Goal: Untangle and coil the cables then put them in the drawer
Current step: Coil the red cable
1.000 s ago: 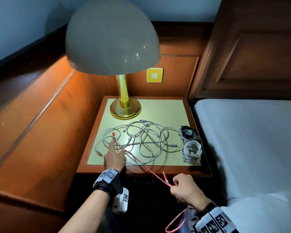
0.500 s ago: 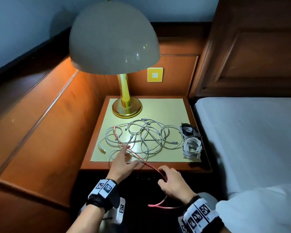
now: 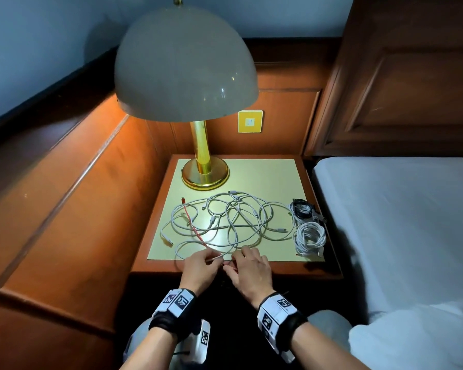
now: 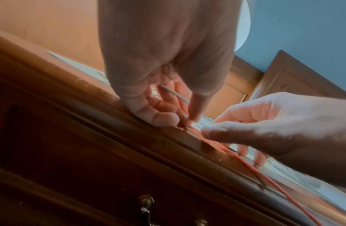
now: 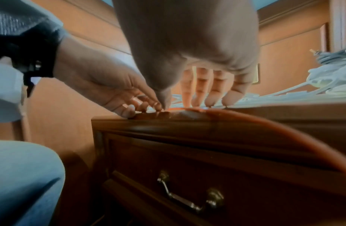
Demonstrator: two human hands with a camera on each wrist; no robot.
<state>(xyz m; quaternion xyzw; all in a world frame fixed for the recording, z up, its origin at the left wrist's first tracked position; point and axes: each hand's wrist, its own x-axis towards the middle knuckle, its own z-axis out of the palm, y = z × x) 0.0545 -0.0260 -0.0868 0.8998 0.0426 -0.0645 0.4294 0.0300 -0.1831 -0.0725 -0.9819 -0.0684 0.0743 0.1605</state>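
Note:
A tangle of white cables (image 3: 238, 217) lies on the nightstand top (image 3: 265, 177), and a red cable (image 3: 189, 218) threads through its left side. My left hand (image 3: 219, 259) pinches a white strand between thumb and forefinger at the front edge. My right hand (image 3: 231, 263) is right beside it. Its thumb and forefinger close on the red cable (image 5: 284, 122), and its other fingers stand straight on the top. The red cable (image 4: 284, 180) drops over the edge past the shut drawer (image 5: 168, 160).
Two coiled bundles lie at the right edge, a white one (image 3: 309, 237) and a black-and-white one (image 3: 302, 209). A brass lamp (image 3: 205, 174) stands at the back left. A bed (image 3: 398, 222) adjoins on the right and wood panelling on the left. The drawer handle (image 5: 189, 203) hangs below.
My left hand drew back from the tangle to the front edge and took a white strand. My right hand rose from below the edge to meet it, keeping the red cable.

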